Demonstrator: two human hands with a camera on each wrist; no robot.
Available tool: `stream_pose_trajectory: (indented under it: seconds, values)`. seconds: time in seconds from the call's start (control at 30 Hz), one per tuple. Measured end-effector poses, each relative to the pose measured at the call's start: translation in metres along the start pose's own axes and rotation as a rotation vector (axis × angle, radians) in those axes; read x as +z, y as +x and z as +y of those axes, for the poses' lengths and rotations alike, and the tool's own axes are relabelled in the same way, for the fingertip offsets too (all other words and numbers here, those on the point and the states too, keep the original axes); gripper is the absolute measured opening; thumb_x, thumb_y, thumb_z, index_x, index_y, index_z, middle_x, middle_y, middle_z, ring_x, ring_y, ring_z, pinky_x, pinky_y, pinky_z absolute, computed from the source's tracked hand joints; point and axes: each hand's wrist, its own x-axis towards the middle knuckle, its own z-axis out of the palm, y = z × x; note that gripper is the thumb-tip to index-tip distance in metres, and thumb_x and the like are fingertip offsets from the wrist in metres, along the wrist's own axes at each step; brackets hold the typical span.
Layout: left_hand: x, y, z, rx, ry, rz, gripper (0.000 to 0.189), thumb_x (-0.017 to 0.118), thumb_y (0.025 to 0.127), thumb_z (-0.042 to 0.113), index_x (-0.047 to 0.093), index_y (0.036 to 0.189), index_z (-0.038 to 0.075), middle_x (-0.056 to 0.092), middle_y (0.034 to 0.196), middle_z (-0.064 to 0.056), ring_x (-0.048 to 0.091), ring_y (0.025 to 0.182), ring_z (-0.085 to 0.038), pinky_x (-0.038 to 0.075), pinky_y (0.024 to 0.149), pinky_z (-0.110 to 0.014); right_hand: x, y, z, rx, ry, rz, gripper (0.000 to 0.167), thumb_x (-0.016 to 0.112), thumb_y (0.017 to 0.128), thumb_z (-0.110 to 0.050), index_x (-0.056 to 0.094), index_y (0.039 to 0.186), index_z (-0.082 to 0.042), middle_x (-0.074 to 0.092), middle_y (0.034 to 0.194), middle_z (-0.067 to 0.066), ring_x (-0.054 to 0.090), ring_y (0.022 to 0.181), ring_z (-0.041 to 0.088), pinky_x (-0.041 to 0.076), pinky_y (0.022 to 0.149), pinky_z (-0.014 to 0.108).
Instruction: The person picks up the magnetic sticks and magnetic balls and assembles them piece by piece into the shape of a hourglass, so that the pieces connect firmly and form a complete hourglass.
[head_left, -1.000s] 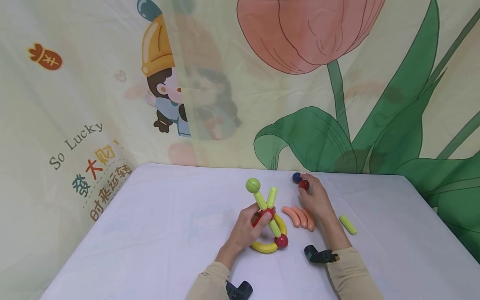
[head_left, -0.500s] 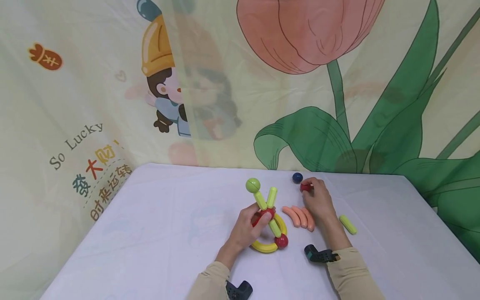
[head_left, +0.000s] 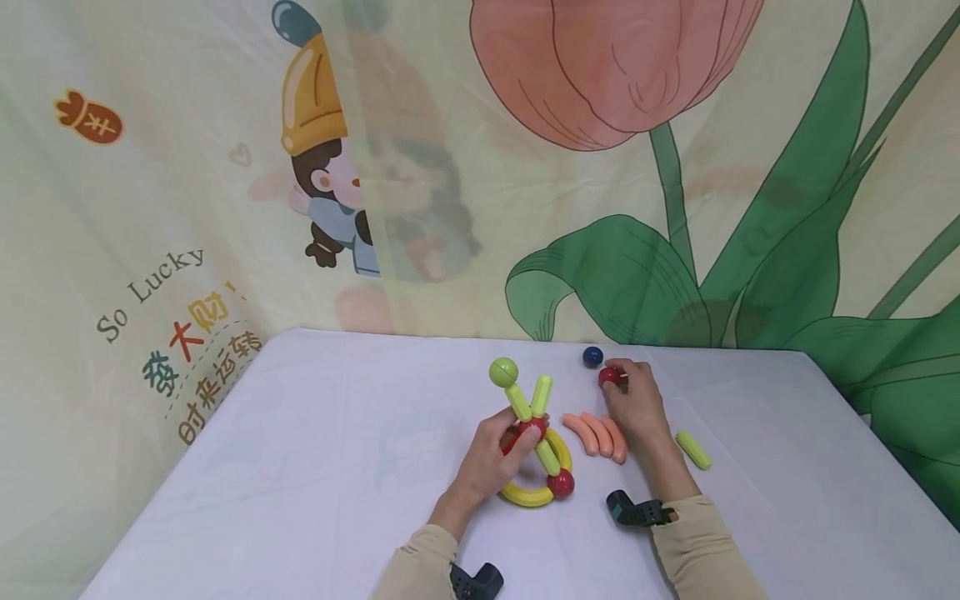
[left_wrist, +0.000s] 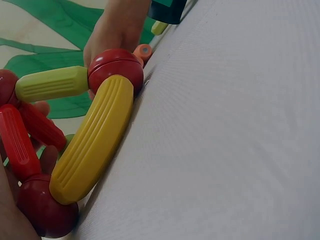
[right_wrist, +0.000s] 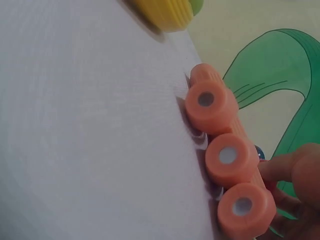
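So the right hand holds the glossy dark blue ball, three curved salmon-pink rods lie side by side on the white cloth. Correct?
No: the head view shows the right hand holding a glossy red ball; the dark blue ball lies apart. The salmon-pink rods are as stated.

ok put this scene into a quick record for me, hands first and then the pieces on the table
left grip: holds the built frame by its red parts
right grip: pinches the loose red ball
frame top: green rods, one tipped with a green ball
frame base: yellow curved pieces
coral curved rods: three, side by side
loose green rod: right of the right forearm
blue ball: just beyond the loose red ball
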Motion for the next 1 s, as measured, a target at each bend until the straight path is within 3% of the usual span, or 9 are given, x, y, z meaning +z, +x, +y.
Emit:
stream_pose_trajectory:
  seconds: [0.27, 0.37, 0.47, 0.6, 0.73, 0.83, 1.0]
  values:
    - [0.0, -0.001, 0.0, -0.008, 0.005, 0.004, 0.022, 0.053, 0.095, 0.026, 0.06, 0.112, 0.015, 0.068, 0.103, 0.001, 0.06, 0.082, -0.006, 0.053, 0.072, -0.022, -0.002, 0.0, -0.005, 0.085, 0.149, -0.046, 0.041, 0.053, 0.095, -0.023, 0.046, 0.134, -0.011, 0.045, 0.13, 0.016, 0.046, 0.12, 0.032, 0.047, 0.097, 0.045]
    - [0.0, -0.001, -0.001, -0.007, 0.013, 0.004, 0.021, 0.052, 0.095, 0.026, 0.06, 0.112, 0.015, 0.067, 0.103, 0.001, 0.06, 0.082, -0.006, 0.053, 0.072, -0.022, -0.006, -0.001, -0.009, 0.079, 0.211, -0.075, 0.044, 0.052, 0.095, -0.026, 0.044, 0.137, -0.012, 0.045, 0.134, 0.016, 0.043, 0.123, 0.033, 0.047, 0.096, 0.046]
    - [0.0, 0.0, -0.001, 0.001, 0.016, 0.005, 0.021, 0.052, 0.096, 0.025, 0.06, 0.112, 0.014, 0.067, 0.102, 0.0, 0.06, 0.083, -0.006, 0.053, 0.072, -0.022, -0.007, -0.001, -0.01, 0.025, 0.238, -0.076, 0.046, 0.054, 0.094, -0.03, 0.045, 0.136, -0.013, 0.048, 0.133, 0.016, 0.046, 0.12, 0.032, 0.052, 0.084, 0.035]
    - [-0.001, 0.0, 0.0, 0.014, 0.008, 0.005, 0.021, 0.052, 0.096, 0.025, 0.06, 0.111, 0.013, 0.067, 0.101, 0.0, 0.06, 0.083, -0.006, 0.053, 0.074, -0.023, 0.0, 0.01, 0.002, -0.08, 0.244, -0.075, 0.053, 0.056, 0.092, -0.044, 0.046, 0.136, -0.017, 0.051, 0.132, 0.015, 0.049, 0.113, 0.029, 0.051, 0.068, 0.022]
    - [-0.001, 0.001, 0.001, 0.016, -0.004, -0.002, 0.022, 0.052, 0.096, 0.025, 0.06, 0.112, 0.013, 0.067, 0.104, -0.001, 0.061, 0.086, -0.008, 0.053, 0.077, -0.024, -0.003, 0.005, -0.011, -0.166, 0.257, -0.109, 0.054, 0.057, 0.091, -0.044, 0.045, 0.137, -0.017, 0.051, 0.132, 0.015, 0.051, 0.113, 0.03, 0.054, 0.078, 0.034]
    - [-0.001, 0.001, 0.001, 0.009, -0.003, -0.007, 0.021, 0.052, 0.096, 0.025, 0.06, 0.113, 0.014, 0.068, 0.106, -0.002, 0.062, 0.09, -0.008, 0.053, 0.08, -0.024, -0.011, -0.009, -0.034, -0.197, 0.247, -0.126, 0.051, 0.057, 0.092, -0.041, 0.046, 0.135, -0.016, 0.053, 0.129, 0.013, 0.052, 0.112, 0.028, 0.054, 0.084, 0.04]
    - [-0.001, 0.001, 0.001, 0.017, 0.007, -0.003, 0.021, 0.052, 0.096, 0.024, 0.06, 0.112, 0.013, 0.068, 0.104, -0.001, 0.062, 0.088, -0.008, 0.054, 0.079, -0.024, -0.014, -0.015, -0.046, -0.232, 0.255, -0.146, 0.046, 0.055, 0.094, -0.037, 0.048, 0.133, -0.015, 0.056, 0.126, 0.012, 0.054, 0.109, 0.026, 0.054, 0.082, 0.036]
